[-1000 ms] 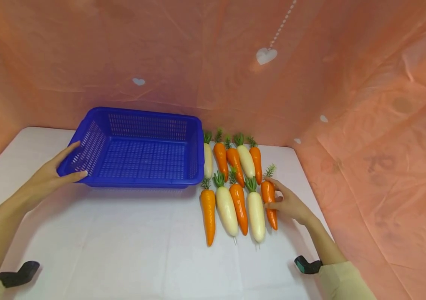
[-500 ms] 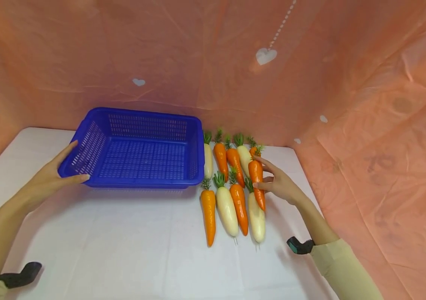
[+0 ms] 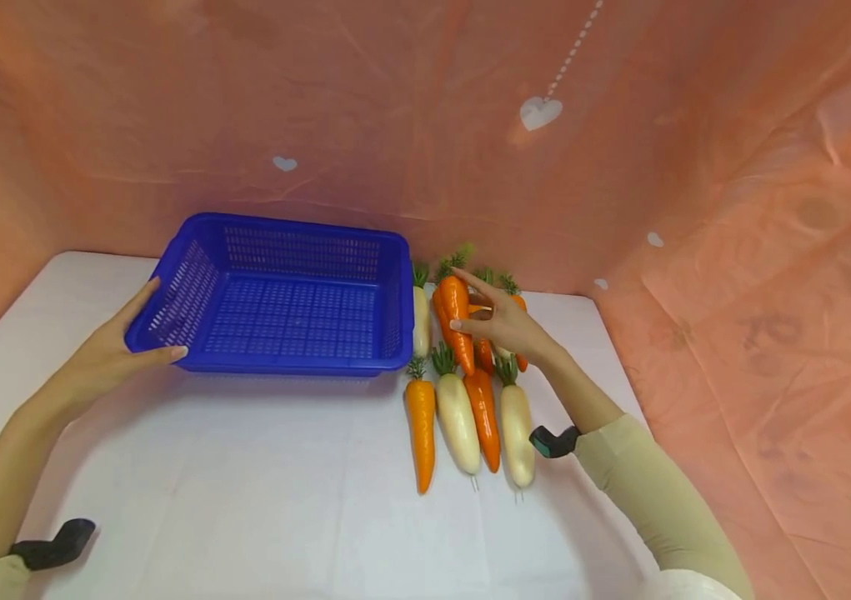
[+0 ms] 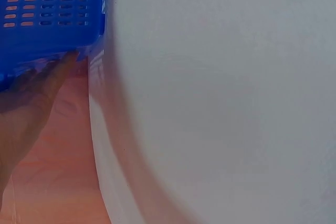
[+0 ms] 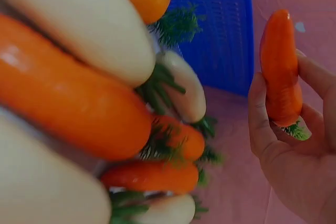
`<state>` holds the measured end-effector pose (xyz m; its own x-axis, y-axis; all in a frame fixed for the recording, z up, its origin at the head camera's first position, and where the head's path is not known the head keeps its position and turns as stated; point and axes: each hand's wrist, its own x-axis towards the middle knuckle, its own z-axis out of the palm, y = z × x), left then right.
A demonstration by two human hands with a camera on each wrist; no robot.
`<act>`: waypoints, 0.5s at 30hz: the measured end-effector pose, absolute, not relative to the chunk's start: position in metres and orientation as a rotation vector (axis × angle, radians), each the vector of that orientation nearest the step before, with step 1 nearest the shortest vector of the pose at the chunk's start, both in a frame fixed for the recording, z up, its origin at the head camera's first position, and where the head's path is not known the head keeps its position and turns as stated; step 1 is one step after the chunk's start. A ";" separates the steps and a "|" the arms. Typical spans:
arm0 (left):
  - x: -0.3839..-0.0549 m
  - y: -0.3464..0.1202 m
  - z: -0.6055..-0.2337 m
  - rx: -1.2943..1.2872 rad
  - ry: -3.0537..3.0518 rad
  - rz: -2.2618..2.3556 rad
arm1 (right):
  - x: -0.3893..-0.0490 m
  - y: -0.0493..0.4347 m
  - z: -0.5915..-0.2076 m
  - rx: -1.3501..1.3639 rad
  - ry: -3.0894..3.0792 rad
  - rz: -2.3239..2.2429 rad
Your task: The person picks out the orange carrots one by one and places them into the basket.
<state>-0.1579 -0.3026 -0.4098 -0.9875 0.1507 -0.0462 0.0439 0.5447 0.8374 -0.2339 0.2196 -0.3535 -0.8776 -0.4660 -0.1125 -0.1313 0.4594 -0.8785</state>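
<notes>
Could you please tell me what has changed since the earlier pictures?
The right hand has lifted an orange carrot off the table, where it lay rightmost in the front row, and carried it left and farther back, toward the blue basket. The left hand has stayed at the basket's left end; the basket, white radishes and other carrots appear unmoved.

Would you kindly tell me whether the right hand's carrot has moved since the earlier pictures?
Yes: in the head view, the held carrot has moved left and farther back, closer to the blue basket.
</notes>
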 end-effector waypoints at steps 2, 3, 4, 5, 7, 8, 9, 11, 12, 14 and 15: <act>-0.158 -0.301 -0.409 0.177 2.666 1.440 | -0.238 0.212 -0.351 -0.528 2.393 -1.375; -0.159 -0.300 -0.409 0.180 2.669 1.439 | -0.240 0.208 -0.349 -0.536 2.406 -1.367; -0.159 -0.300 -0.409 0.183 2.670 1.437 | -0.241 0.204 -0.347 -0.544 2.428 -1.348; -0.160 -0.299 -0.408 0.185 2.671 1.433 | -0.242 0.200 -0.344 -0.555 2.440 -1.337; -0.160 -0.299 -0.408 0.186 2.677 1.418 | -0.244 0.188 -0.339 -0.584 2.430 -1.350; -0.160 -0.300 -0.408 0.184 2.678 1.409 | -0.245 0.182 -0.337 -0.604 2.416 -1.364; -0.160 -0.300 -0.408 0.183 2.680 1.399 | -0.247 0.175 -0.336 -0.625 2.394 -1.379; -0.160 -0.302 -0.409 0.183 2.686 1.385 | -0.250 0.161 -0.335 -0.658 2.343 -1.413; -0.160 -0.302 -0.409 0.183 2.686 1.383 | -0.252 0.155 -0.335 -0.671 2.322 -1.423; -0.159 -0.303 -0.410 0.188 2.684 1.385 | -0.256 0.143 -0.337 -0.680 2.307 -1.414; -0.159 -0.303 -0.410 0.193 2.683 1.389 | -0.257 0.138 -0.337 -0.680 2.301 -1.407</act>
